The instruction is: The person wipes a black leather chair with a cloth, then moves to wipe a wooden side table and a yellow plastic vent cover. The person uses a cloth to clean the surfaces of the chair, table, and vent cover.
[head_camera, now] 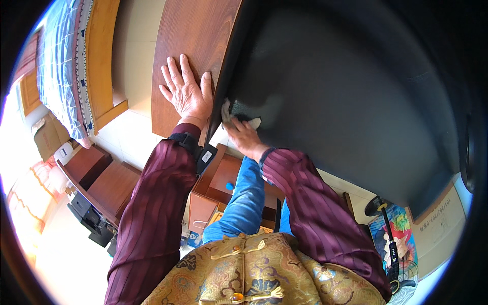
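Observation:
My left hand [187,93] lies flat with its fingers spread on a brown wood-grain top [198,28], beside the black rim. My right hand [244,136] presses a pale, crumpled cloth [254,122] against the near left corner of a large black panel [335,95]. Part of the cloth is hidden under that hand's fingers. The panel's surface is dark with a dull sheen, and a raised edge runs along its left side. Whether it is a screen I cannot tell.
A bed with blue checked bedding [57,65] and a wooden frame [100,57] stands to the left. Brown wooden furniture [112,187] and a cardboard box [50,135] lie below it. A fan [405,280] and another carton [438,236] are at lower right.

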{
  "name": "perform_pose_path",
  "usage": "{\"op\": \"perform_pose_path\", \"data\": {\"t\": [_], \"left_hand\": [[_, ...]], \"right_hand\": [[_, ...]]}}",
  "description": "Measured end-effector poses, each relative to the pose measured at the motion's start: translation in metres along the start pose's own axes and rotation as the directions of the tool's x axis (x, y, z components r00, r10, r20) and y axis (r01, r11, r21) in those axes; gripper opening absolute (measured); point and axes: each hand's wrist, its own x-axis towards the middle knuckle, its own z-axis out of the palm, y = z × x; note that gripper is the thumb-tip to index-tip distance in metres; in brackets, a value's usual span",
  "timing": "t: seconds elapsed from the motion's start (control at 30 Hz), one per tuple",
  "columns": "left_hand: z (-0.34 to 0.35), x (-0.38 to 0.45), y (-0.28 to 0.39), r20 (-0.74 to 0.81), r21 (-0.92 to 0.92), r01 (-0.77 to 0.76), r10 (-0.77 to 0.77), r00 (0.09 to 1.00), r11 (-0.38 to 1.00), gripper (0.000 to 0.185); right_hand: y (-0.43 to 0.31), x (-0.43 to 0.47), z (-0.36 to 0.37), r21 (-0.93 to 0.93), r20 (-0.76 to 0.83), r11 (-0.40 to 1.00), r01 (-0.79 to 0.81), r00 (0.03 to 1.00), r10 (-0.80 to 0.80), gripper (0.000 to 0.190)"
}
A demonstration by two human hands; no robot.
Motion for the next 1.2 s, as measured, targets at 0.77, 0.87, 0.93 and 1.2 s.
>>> {"op": "perform_pose_path", "data": {"t": [0.77, 0.87, 0.93, 1.2], "left_hand": [[0.005, 0.0, -0.002, 0.002, 0.042, 0.025, -0.026, 1.0, 0.999, 0.072], [0.006, 0.0, -0.004, -0.012, 0.007, 0.015, -0.015, 1.0, 1.0, 0.072], [0.009, 0.0, -0.005, -0.022, 0.025, 0.011, -0.011, 1.0, 1.0, 0.072], [0.014, 0.0, -0.009, -0.035, 0.057, 0.006, -0.004, 0.999, 0.998, 0.071]], "right_hand": [[0.104, 0.004, -0.108, -0.073, -0.201, 0.976, -0.205, 0.962, 0.187, 0.038], [0.029, -0.072, -0.053, -0.013, 0.141, 0.997, 0.075, 0.987, -0.073, 0.039], [0.016, -0.089, -0.037, -0.047, 0.174, 0.979, 0.197, 0.967, -0.187, 0.039], [0.217, 0.019, -0.247, 0.042, -0.255, 0.975, -0.219, 0.941, 0.222, 0.01]]}}
